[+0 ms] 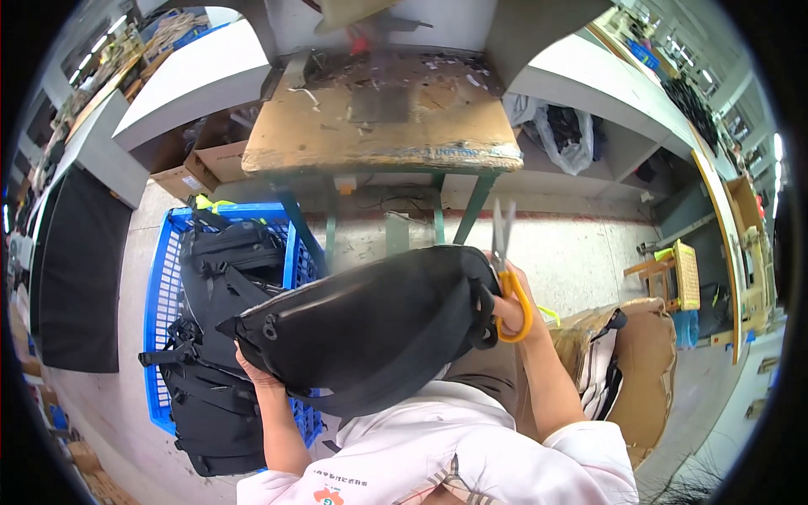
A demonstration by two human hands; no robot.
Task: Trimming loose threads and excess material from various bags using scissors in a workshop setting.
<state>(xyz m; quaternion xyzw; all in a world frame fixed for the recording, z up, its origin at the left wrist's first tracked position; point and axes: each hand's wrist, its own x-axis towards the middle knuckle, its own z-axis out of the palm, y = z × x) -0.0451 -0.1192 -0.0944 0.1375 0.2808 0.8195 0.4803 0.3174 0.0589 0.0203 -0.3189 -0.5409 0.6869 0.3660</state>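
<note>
This looks like a bag-making workshop or factory floor. A worn wooden surface [379,126] littered with scraps stands at upper centre, a blue crate [168,286] stacked with black bags [220,278] sits at left, and long white benches [614,93] and cardboard boxes [210,164] line the concrete floor [581,252].

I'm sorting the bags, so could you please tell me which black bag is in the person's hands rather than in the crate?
The black bag on the lap: left hand supports it, right hand holds scissors. The others lie in the blue crate.
</note>
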